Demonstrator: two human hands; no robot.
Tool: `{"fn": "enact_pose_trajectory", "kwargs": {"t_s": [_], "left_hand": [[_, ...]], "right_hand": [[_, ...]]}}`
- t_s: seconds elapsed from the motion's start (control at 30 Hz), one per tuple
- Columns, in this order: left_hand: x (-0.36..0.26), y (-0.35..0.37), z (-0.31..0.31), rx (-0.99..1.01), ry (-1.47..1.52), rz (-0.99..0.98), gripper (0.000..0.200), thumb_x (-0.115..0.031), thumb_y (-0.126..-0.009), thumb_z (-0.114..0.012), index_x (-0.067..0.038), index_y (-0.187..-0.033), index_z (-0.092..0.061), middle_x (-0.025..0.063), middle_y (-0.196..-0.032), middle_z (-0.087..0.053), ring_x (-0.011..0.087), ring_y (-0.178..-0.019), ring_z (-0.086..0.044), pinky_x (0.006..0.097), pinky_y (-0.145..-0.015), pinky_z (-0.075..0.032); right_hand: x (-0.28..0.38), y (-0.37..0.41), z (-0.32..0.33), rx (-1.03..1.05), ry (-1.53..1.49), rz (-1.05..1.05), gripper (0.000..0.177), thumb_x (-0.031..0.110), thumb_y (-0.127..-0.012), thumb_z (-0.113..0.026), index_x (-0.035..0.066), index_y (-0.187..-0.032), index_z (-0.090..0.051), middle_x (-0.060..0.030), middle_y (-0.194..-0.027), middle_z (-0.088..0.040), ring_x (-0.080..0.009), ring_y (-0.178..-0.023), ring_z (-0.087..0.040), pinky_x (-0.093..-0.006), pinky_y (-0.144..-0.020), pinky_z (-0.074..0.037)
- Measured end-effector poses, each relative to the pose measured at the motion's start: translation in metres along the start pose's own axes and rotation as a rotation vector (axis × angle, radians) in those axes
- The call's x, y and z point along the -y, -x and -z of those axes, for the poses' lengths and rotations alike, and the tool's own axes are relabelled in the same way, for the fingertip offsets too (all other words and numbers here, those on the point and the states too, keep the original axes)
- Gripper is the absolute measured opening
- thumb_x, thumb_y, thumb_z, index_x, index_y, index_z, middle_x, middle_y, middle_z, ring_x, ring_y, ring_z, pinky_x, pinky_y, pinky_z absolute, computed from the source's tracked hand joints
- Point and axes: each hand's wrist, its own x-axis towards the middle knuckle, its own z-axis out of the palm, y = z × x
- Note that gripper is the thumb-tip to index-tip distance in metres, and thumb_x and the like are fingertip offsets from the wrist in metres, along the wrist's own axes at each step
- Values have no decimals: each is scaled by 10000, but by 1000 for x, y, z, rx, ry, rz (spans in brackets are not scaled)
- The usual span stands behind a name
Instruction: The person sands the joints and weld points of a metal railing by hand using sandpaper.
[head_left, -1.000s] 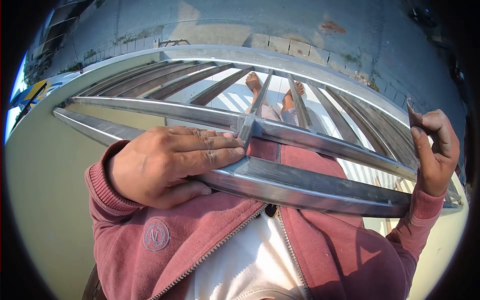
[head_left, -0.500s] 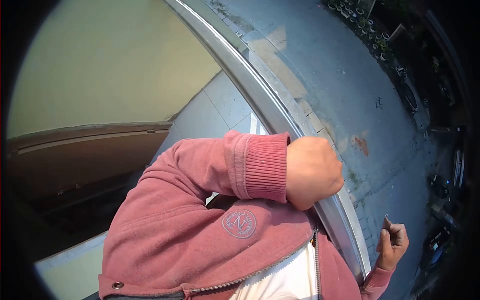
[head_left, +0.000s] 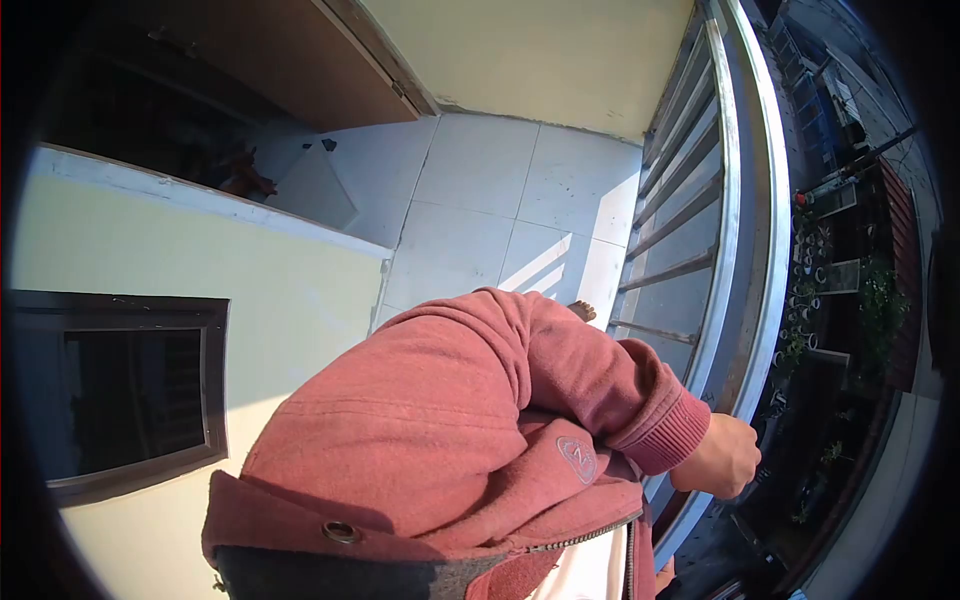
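Now the view has swung well to the person's left since half a second ago: the street that filled the right side then is a narrow strip with potted plants (head_left: 812,262) far below, and the tiled balcony floor (head_left: 480,210), a cream wall (head_left: 150,270) and a dark window (head_left: 120,390) fill the rest. The right hand with its small brown scrap, seen at the lower right before, is out of the picture. The left hand (head_left: 722,458) has stayed on the railing (head_left: 765,200); its grip is curled shut, apparently around the top rail, though the fingers are turned away and partly hidden. The red cuff (head_left: 665,432) sits just behind it.

The railing stands along the right of the view, between floor and street. Its long axis runs from the top edge down to the lower right, bowed by the lens, and ends under the hand. Its cross bars (head_left: 680,215) lie roughly level, pointing inward toward the floor. A bare foot (head_left: 583,311) shows just beside the shoulder.
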Motion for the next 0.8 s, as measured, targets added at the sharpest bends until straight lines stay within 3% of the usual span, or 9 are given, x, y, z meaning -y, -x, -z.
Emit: {"fn": "enact_pose_trajectory", "kwargs": {"t_s": [0.23, 0.33, 0.47, 0.57, 0.6, 0.63, 0.67, 0.77, 0.8], "left_hand": [[4, -8, 20, 323, -19, 57, 177, -207, -727, -663, -79, -836, -715, 55, -806, -681, 232, -752, -656, 348, -629, -509], [7, -19, 17, 428, -4, 29, 194, -234, -730, -687, -87, -853, -717, 57, -793, -681, 234, -740, -658, 340, -632, -515], [20, -3, 25, 325, 39, -112, 223, -223, -703, -717, -56, -851, -708, 74, -803, -680, 238, -730, -660, 342, -630, -519], [32, 0, 29, 230, 243, -185, 262, -226, -679, -739, -28, -847, -704, 96, -787, -678, 254, -729, -659, 352, -632, -524], [36, -2, 27, 211, 285, -173, 260, -216, -676, -737, -16, -838, -702, 112, -774, -674, 265, -726, -658, 360, -632, -525], [36, -4, 29, 201, 339, -184, 258, -207, -674, -735, -4, -829, -699, 128, -761, -670, 275, -723, -657, 369, -632, -526], [37, -9, 30, 239, 329, -191, 219, -174, -669, -718, -2, -802, -695, 138, -742, -664, 281, -712, -653, 372, -629, -525], [42, -14, 29, 268, 303, -304, 70, -49, -604, -623, -9, -654, -651, 141, -654, -633, 298, -652, -635, 379, -594, -514], [45, -18, 33, 365, 281, -329, 103, -47, -616, -623, -8, -706, -654, 144, -719, -644, 298, -699, -638, 373, -613, -515]], "right_hand": [[-8, -14, 12, -99, 194, -27, 212, -33, -798, -592, -2, -1008, -598, -110, -991, -633, -174, -886, -561, -307, -836, -441], [36, -22, -39, -158, 268, -38, 220, -25, -796, -598, 1, -1014, -600, -113, -997, -635, -178, -889, -562, -313, -842, -440], [38, -19, -49, -243, 340, -68, 230, -14, -794, -605, 6, -1023, -603, -117, -1005, -636, -182, -893, -562, -321, -850, -439], [20, 3, -44, -335, 366, -124, 238, -6, -792, -610, 10, -1030, -605, -119, -1011, -637, -186, -895, -563, -326, -856, -438], [0, 4, -35, -410, 270, -101, 323, 75, -793, -632, 75, -1115, -610, -144, -1059, -630, -208, -935, -573, -365, -928, -395], [7, -6, -44, -552, 93, 194, 85, 20, -816, -590, 10, -791, -509, 20, -661, -488, -55, -547, -444, -191, -510, -371], [18, 6, -39, -600, 171, 69, 58, 24, -813, -585, 10, -796, -532, 37, -700, -494, -60, -651, -446, -211, -599, -396], [44, 28, -35, -853, 329, 74, 66, 25, -821, -594, 1, -883, -593, -11, -795, -605, -86, -725, -540, -232, -683, -449], [56, 38, -41, -1000, 412, 139, 77, 34, -821, -605, 3, -891, -607, -23, -808, -624, -82, -728, -552, -225, -685, -450]]}}
